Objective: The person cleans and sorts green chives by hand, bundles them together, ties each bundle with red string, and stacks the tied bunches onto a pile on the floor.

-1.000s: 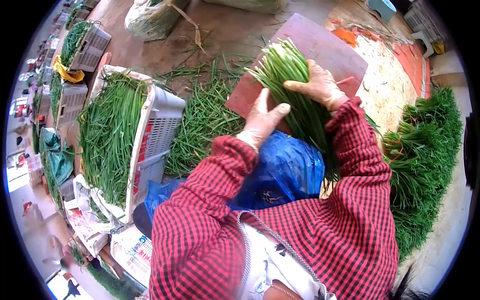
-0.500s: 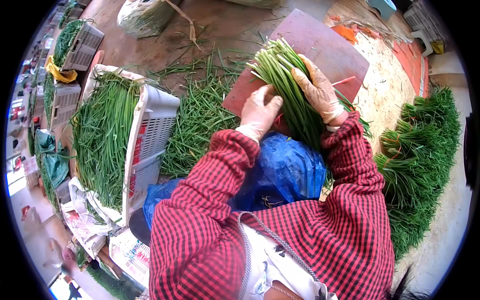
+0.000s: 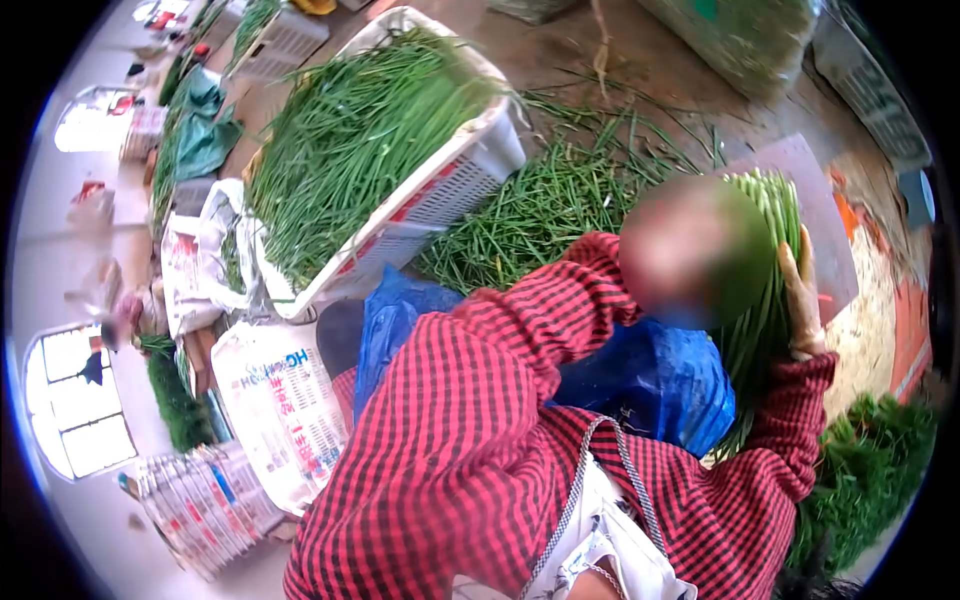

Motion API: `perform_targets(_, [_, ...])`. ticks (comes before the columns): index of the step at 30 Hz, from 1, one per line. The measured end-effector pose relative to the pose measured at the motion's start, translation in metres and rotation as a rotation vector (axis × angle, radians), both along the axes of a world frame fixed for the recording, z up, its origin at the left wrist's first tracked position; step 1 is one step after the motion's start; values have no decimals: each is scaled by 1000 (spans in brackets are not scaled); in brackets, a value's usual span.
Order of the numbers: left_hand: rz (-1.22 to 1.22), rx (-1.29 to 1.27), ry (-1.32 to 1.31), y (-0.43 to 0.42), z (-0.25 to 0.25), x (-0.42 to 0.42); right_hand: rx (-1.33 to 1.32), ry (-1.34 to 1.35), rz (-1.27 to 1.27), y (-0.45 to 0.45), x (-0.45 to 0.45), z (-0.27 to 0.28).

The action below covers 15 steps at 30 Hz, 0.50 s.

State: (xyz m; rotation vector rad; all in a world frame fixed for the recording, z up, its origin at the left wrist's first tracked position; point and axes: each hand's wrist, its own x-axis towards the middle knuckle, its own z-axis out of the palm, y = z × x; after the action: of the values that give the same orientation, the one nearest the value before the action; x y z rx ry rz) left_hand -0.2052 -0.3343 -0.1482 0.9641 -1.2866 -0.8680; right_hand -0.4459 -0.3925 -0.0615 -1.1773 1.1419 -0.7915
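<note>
A thick bunch of green chives (image 3: 768, 205), pale at its cut ends, stands before me above the blue plastic sheet (image 3: 660, 375) on my lap. My right hand (image 3: 803, 290), in a thin glove, grips the bunch along its right side with fingers stretched up the stems. On the other side of the chives, my left hand (image 3: 675, 240) is lost in a round blur, so its fingers do not show. Behind the bunch lies a reddish board (image 3: 828, 215).
A white crate (image 3: 465, 165) heaped with chives stands to the left. Loose chives (image 3: 550, 205) cover the floor beside it. Tied bunches (image 3: 865, 480) lie at the lower right. A white printed sack (image 3: 275, 400) is at the lower left, and a wrapped bale (image 3: 745, 40) sits at the back.
My view has swung left, so the crate, board and both hands appear farther right. The right hand stays on the chives. The left hand, clear before, is now blurred.
</note>
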Motion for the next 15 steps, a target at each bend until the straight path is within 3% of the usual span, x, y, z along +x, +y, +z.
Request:
perform_targets(2, [152,-284,-1023,11,66,44,-91,226,202,-16,-23,-30])
perform_targets(3, [15,142,-582,25,95,73,-102,225,219,-16,-21,-22])
perform_targets(4, [57,492,-66,39,123,102,-107,383,265,-17,-17,-4])
perform_targets(5, [245,329,-394,51,120,139,-117,542,303,-18,-11,9])
perform_targets(6, [380,364,-389,64,126,171,-131,547,311,-23,-2,18])
perform_targets(8, [584,469,-336,90,130,238,-775,779,199,-29,21,40])
perform_targets(9, [758,408,-591,99,117,275,-879,682,200,-27,48,62])
perform_targets(12, [885,364,-901,109,119,345,-693,544,377,-11,138,83])
perform_targets(13, [921,371,-1023,99,112,359,-653,446,558,-6,168,81])
perform_targets(15, [941,419,-1234,73,101,384,-572,131,795,8,224,44])
